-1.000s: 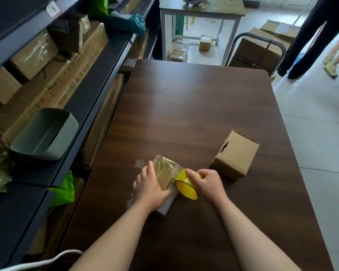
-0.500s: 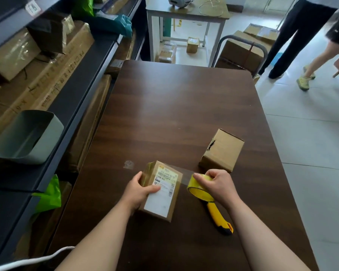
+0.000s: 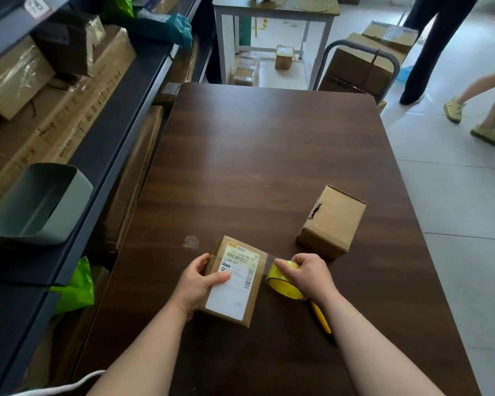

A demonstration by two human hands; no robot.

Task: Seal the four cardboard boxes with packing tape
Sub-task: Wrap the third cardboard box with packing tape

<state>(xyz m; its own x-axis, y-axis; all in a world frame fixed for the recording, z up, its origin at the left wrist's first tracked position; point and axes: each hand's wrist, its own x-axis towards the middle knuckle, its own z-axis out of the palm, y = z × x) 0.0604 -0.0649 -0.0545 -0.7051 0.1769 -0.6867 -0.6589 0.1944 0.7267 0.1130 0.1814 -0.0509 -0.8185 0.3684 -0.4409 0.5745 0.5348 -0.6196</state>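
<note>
Taping a labelled box at the near end of the desk

Filling most of the view is a dark wood-grain desk [image 3: 269, 155], the landmark for everything else. To the left of the desk runs a dark metal shelf rack [image 3: 120, 110] loaded with long cardboard cartons [image 3: 63, 118], with a grey plastic bin [image 3: 37, 204] lying on its side on one shelf and a green bag [image 3: 76, 287] hanging below it. Beyond the far edge of the desk stand a white-framed table [image 3: 275, 15] and a cart [image 3: 363, 64] stacked with big boxes; off the desk's far right corner, two people's legs [image 3: 440, 47] show on the tiled floor.

On the desk itself, toward its near right, a plain cardboard box [image 3: 333, 221] rests tilted on one edge, one seam torn open. Closer to the near edge, left of that box, lies the labelled cardboard box [image 3: 235, 281], its white shipping label facing up. The left hand [image 3: 197, 281] grasps this box along its left side, thumb across the label, so that grip is clenched on the box. The right hand [image 3: 309, 275] is wrapped around a yellow tape roll [image 3: 283, 284] just right of the labelled box, its grip closed on the roll. A clear strip of tape [image 3: 269, 262] stretches from the roll to the box's right edge. A yellow-handled tool [image 3: 322, 318] lies on the desk under the right wrist; what kind it is cannot be told. A small pale smudge [image 3: 191, 242] marks the desk just beyond the left hand.
</note>
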